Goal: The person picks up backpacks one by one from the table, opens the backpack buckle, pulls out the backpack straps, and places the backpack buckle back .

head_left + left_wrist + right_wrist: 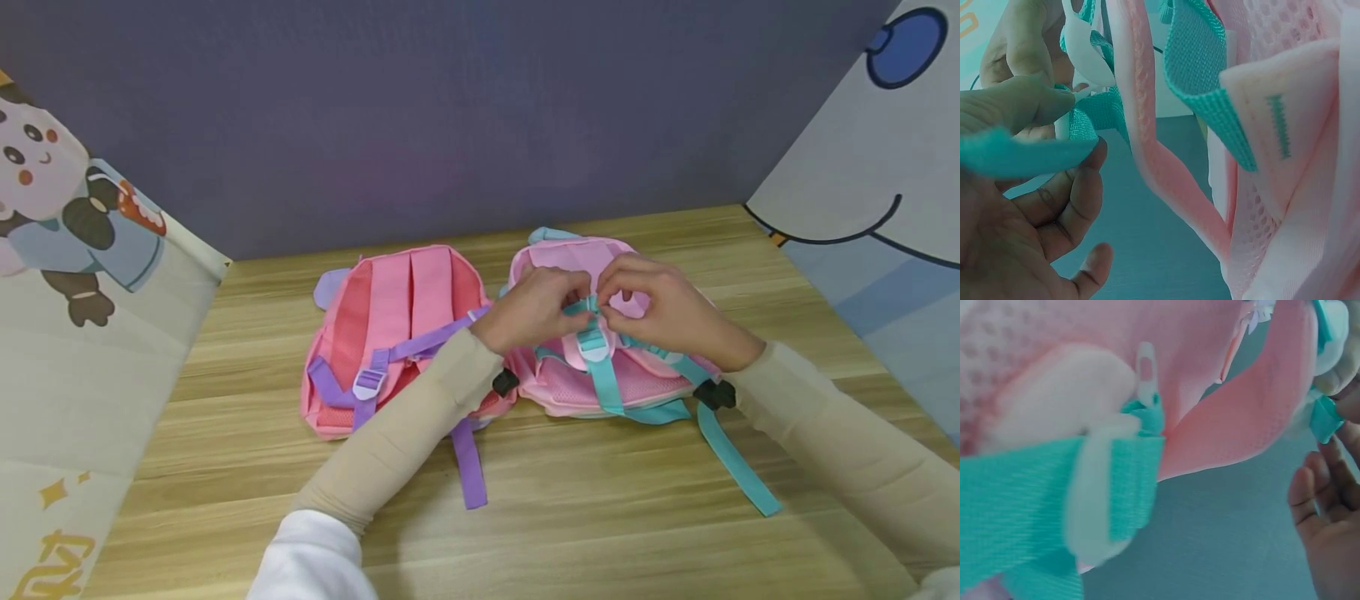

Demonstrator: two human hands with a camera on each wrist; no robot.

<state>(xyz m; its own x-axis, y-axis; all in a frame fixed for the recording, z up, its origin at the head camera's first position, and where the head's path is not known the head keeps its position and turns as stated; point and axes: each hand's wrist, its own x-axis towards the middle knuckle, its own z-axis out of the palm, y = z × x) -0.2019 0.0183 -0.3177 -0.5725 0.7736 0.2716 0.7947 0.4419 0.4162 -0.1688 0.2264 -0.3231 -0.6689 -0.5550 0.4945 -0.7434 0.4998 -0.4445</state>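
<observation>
A light pink backpack [555,396] lies on the table with its straps upward. Above it, my left hand [528,307] and right hand [667,310] meet at a short teal strap [581,307], both pinching it between thumb and fingers. A white plastic buckle [595,343] with teal webbing threaded through it sits just below the fingertips. In the left wrist view, fingers grip the teal strap [1084,125] beside a white plastic piece [1089,53]. The right wrist view shows a nearer white strap adjuster [1094,500]; fingers hold teal webbing [1325,420] at the right edge.
Left of the light pink backpack lies a coral pink backpack [392,292] with purple straps [469,467], partly under my left forearm. A loose teal strap end [738,462] trails over the wooden table [570,517]. A dark panel [480,125] rises behind; printed panels flank both sides.
</observation>
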